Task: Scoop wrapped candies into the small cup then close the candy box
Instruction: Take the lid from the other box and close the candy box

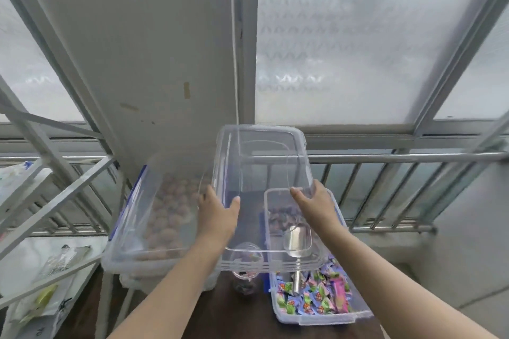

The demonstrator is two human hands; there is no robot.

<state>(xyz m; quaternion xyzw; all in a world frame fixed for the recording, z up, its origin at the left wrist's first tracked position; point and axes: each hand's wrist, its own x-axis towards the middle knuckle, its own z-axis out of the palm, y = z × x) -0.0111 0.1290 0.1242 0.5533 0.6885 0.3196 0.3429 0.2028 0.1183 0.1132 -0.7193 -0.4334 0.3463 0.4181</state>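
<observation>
Clear plastic is pinched at both long edges: the left hand (217, 215) is clamped on the left rim of a transparent rectangular box lid (261, 173), thumb on the upper face and fingers wrapped beneath, while the right hand (311, 203) is closed on the right rim in the same way, thumb on top. The lid is held aloft and tilted, its far end raised toward the frosted glass window (358, 49).

Beneath it, near the right front corner of the dark brown wooden tabletop (234, 316), an open clear plastic candy box (316, 319) is seen, heaped with small wrapped candies (314, 300) in pink, green and blue. A silver metal scoop (296, 242) is lodged in the candies, its handle pointing toward the camera. A small transparent cup (245, 267) is stood just beside the box's left wall, partly viewed through the lid; its contents cannot be told clearly.

Toward the tabletop's left edge, a larger clear bin with blue latches (132, 228) is filled with round brownish items. A metal railing (399, 158) is visible behind, and a grey shelving frame (41, 173) at far left.
</observation>
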